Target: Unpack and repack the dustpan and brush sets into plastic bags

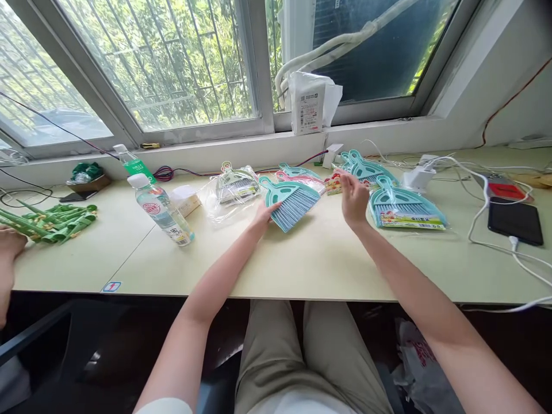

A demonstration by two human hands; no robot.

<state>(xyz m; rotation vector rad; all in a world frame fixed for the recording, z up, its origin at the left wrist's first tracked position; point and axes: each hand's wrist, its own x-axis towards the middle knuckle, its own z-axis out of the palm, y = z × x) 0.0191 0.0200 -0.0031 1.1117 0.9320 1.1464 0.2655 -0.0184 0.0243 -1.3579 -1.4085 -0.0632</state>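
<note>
My left hand grips a teal mini dustpan and brush set by its lower left edge, tilted above the table with its blue bristles toward me. Raised to the right of it, my right hand is closed with the fingers pinched; whatever they may hold is too small to make out. Behind that hand lie printed cards, partly hidden by it. A bagged dustpan set with a yellow label rests to its right, and another teal set lies behind.
A set in loose clear plastic lies left of my left hand. Water bottles stand farther left, near green stalks and another person's hand. White cables, a charger and a phone occupy the right side.
</note>
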